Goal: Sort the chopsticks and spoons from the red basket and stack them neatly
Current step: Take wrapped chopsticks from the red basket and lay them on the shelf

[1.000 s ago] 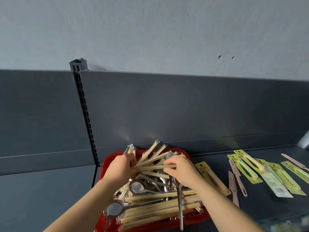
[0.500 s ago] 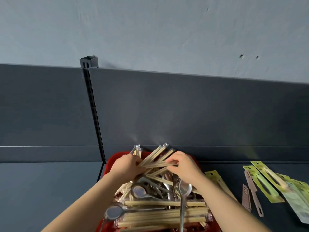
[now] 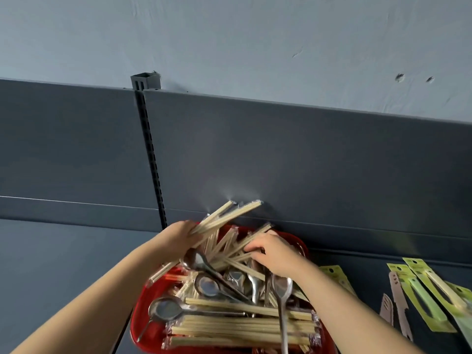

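A red basket on the dark shelf holds several wrapped bamboo chopstick packs and metal spoons in a jumble. My left hand grips a bundle of chopstick packs, lifted at a slant above the basket's far left corner, tips pointing up and right. My right hand is down in the pile at the far right, its fingers curled on more chopstick packs. Both forearms cross the basket's sides.
Green carded packs and pinkish knives lie on the shelf to the right. A dark back panel rises just behind the basket, with a slotted upright at its left. More dark shelf surface lies to the left.
My left hand has raised its chopstick bundle up and left, out of the pile. My right hand has let go of that bundle and dropped onto packs lower in the basket.
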Demonstrator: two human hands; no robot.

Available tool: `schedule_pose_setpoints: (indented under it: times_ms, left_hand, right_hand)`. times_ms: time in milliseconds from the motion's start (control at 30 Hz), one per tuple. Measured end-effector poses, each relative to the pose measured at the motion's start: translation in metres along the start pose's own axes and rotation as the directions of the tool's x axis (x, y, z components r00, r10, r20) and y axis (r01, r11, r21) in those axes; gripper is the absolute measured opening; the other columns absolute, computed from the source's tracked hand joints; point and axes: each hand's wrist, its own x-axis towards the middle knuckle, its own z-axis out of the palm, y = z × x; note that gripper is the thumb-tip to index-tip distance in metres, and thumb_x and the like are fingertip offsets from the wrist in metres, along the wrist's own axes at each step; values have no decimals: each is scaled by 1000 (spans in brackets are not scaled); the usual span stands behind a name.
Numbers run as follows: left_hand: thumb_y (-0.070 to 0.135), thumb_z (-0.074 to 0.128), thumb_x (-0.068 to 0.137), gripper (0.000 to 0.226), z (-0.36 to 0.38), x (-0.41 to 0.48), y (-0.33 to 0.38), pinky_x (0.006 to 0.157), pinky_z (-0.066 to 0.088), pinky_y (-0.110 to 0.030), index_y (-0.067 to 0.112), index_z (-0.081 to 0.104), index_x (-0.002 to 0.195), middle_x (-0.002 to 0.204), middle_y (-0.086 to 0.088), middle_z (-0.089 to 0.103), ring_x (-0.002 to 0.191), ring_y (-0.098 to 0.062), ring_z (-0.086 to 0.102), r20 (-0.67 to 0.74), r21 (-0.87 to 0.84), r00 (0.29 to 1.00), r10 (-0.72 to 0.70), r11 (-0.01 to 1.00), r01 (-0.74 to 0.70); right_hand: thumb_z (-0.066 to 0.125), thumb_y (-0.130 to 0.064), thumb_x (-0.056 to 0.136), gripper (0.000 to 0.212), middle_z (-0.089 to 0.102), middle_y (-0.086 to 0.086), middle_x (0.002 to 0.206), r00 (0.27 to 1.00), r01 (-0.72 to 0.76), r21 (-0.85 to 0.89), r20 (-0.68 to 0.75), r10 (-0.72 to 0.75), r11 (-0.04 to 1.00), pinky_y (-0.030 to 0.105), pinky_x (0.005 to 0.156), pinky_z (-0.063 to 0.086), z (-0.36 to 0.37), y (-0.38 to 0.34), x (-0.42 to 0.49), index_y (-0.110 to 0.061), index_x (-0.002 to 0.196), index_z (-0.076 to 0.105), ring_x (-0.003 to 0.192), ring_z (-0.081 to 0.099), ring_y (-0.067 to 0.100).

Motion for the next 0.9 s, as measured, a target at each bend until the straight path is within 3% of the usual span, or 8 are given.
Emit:
schedule_pose_setpoints:
  times_ms: [100, 200, 267, 400, 567, 633, 767, 900]
  left_hand:
    - [26, 57, 95, 22, -2, -9, 0, 46, 35, -14, 19, 51, 74, 63, 9, 53, 51, -3, 43, -82, -49, 997, -15, 999, 11]
    - [23, 57, 95, 21, -3, -15, 0, 47, 32, -17, 9, 55, 79, 62, 6, 50, 52, -9, 42, -126, -113, 992, -7, 994, -7]
    - [21, 56, 95, 20, -6, -19, 1, 48, 34, -19, 5, 56, 83, 63, 4, 52, 52, -8, 42, -159, -140, 987, 5, 990, -28]
    - [20, 55, 96, 16, -14, -23, 4, 54, 41, -23, 16, 55, 80, 72, 0, 63, 59, -11, 54, -222, -148, 974, 48, 986, -82]
    - [17, 56, 95, 14, -19, -26, -1, 59, 52, -32, 11, 60, 84, 76, -6, 67, 64, -16, 61, -205, -181, 979, 9, 982, -47]
    - [17, 56, 95, 15, -21, -28, -3, 56, 51, -28, 11, 60, 82, 73, -4, 68, 60, -10, 61, -216, -218, 976, 6, 974, -54]
    - [20, 56, 96, 20, -33, -34, -4, 47, 42, -16, 12, 59, 77, 62, 8, 66, 49, -1, 54, -287, -245, 958, -10, 967, -63]
    - [18, 54, 96, 16, -48, -38, -4, 59, 50, -36, 13, 61, 82, 68, -6, 68, 57, -14, 59, -371, -348, 927, -49, 933, -90]
  right_hand:
    - [56, -28, 95, 19, 57, -12, 109, 999, 53, -61, 16, -52, 997, 31, 99, 41, -4, -4, 6, -31, 107, 71, 109, 45, 8]
    - [56, -27, 95, 18, 58, -13, 105, 994, 84, -111, -63, -92, 990, 30, 98, 40, -5, -7, 7, -31, 106, 71, 107, 43, 9]
    - [57, -27, 95, 20, 59, -14, 103, 986, 92, -118, -128, -107, 989, 30, 98, 41, -2, -8, 8, -31, 110, 70, 106, 45, 10]
    - [57, -20, 94, 40, 54, -15, 92, 980, 95, -79, -168, -107, 992, 30, 94, 42, 4, -14, 14, -33, 132, 55, 101, 45, 11]
    - [55, -31, 96, 33, 50, -8, 111, 990, 80, -169, -100, -98, 982, 31, 98, 39, 4, -17, 21, -32, 128, 59, 110, 41, 14]
    - [57, -32, 95, 29, 50, -7, 114, 988, 86, -186, -111, -107, 979, 30, 96, 41, 3, -18, 23, -30, 123, 64, 111, 41, 14]
    - [63, -33, 91, 24, 57, -9, 104, 981, 83, -115, -163, -101, 990, 33, 89, 47, 1, -17, 28, -28, 114, 70, 101, 46, 12]
    - [66, -32, 89, 20, 58, -13, 92, 972, 82, 38, -224, -72, 996, 29, 81, 44, -3, -19, 32, -27, 107, 73, 93, 48, 10]
